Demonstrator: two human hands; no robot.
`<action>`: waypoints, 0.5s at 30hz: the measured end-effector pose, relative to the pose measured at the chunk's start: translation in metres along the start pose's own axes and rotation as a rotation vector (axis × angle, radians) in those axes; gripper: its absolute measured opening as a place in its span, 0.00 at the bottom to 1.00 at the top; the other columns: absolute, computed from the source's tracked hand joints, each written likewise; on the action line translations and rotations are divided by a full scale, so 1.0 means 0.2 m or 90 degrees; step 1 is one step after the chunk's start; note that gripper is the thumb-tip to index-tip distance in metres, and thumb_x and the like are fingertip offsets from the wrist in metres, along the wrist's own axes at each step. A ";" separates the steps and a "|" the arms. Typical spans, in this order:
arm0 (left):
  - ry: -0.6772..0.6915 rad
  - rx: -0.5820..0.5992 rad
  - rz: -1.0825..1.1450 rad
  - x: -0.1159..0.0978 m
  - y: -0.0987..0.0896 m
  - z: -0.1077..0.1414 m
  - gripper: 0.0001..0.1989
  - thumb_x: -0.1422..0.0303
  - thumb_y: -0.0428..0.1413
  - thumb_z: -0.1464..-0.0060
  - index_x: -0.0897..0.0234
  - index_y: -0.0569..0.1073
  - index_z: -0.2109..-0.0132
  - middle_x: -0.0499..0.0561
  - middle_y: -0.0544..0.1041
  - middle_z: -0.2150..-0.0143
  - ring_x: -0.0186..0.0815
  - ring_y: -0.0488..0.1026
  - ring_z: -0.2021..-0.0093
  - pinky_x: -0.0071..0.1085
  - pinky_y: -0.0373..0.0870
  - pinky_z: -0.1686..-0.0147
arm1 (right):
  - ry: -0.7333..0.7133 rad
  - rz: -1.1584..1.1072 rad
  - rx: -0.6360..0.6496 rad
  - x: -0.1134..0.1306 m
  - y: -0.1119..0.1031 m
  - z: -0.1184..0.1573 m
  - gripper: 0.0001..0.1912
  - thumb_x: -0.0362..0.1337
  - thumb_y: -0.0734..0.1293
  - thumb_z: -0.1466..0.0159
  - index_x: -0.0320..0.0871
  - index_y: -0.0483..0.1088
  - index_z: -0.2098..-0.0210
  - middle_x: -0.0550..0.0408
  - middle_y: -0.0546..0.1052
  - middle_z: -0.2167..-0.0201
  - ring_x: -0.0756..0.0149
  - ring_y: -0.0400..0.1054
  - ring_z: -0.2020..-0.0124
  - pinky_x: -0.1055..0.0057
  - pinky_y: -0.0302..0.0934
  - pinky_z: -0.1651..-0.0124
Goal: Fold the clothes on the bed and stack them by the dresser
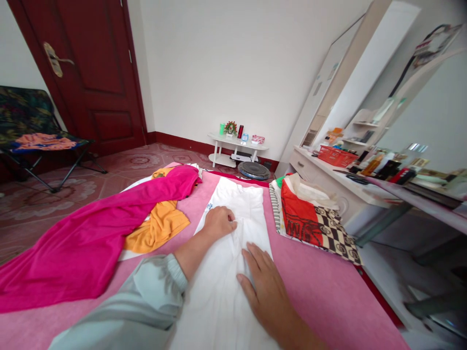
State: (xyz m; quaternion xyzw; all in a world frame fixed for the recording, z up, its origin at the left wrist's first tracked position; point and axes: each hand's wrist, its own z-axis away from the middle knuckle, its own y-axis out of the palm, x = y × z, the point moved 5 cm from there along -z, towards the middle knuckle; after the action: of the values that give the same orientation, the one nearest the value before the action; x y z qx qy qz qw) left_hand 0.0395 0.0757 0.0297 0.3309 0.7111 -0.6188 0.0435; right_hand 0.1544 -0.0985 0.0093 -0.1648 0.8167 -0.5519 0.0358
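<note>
Pink cover (314, 287) spreads beneath our hands, with a dark red door (105, 78) at the far left and a low white stand (226, 139) against the wall (226, 63). On the cover, a white cloth (215, 296) runs lengthwise straight ahead of us, its narrower end pointing toward the stand.

Our left hand (219, 222) is loosely curled over its upper part, knuckles up, fingertips at a crease near the middle; we cannot tell whether they pinch the fabric or only rest on it. Our right hand (260, 274) is spread almost flat, palm down, grasping nothing, its fingers on the cloth nearer to us and toward the right edge. The white cloth therefore lies under both hands, extending beyond our left fingertips and back toward us between our forearms. Blue lettering (209, 206) shows just beside our left hand.

To our left lie a magenta cloth (91, 228) and an orange cloth (160, 226); to our right, a patterned folded pile (302, 209).
</note>
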 end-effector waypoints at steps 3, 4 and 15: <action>-0.014 -0.023 0.025 0.02 -0.02 0.00 0.08 0.65 0.55 0.54 0.58 0.78 0.67 0.46 0.79 0.66 0.36 0.74 0.63 0.28 0.67 0.65 | 0.001 -0.023 -0.013 0.01 -0.03 -0.01 0.21 0.38 0.59 0.35 0.42 0.59 0.43 0.44 0.64 0.41 0.53 0.56 0.39 0.49 0.54 0.40; -0.020 -0.042 0.029 0.02 -0.04 0.00 0.08 0.66 0.55 0.53 0.58 0.78 0.67 0.46 0.79 0.66 0.35 0.74 0.64 0.27 0.67 0.65 | 0.008 -0.037 -0.014 0.02 -0.04 -0.02 0.19 0.37 0.59 0.35 0.42 0.61 0.45 0.44 0.66 0.43 0.53 0.58 0.41 0.50 0.56 0.41; 0.012 -0.050 -0.073 0.01 -0.10 0.01 0.07 0.67 0.55 0.53 0.59 0.77 0.67 0.49 0.78 0.63 0.37 0.73 0.61 0.29 0.67 0.60 | 0.022 -0.118 -0.008 0.04 -0.10 -0.04 0.11 0.33 0.60 0.37 0.43 0.64 0.55 0.44 0.66 0.49 0.53 0.59 0.47 0.52 0.57 0.47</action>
State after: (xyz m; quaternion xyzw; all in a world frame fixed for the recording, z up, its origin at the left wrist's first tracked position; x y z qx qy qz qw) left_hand 0.0274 0.0745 0.0447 0.2935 0.7533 -0.5884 0.0140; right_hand 0.1502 -0.1003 0.0313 -0.2305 0.8019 -0.5504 -0.0307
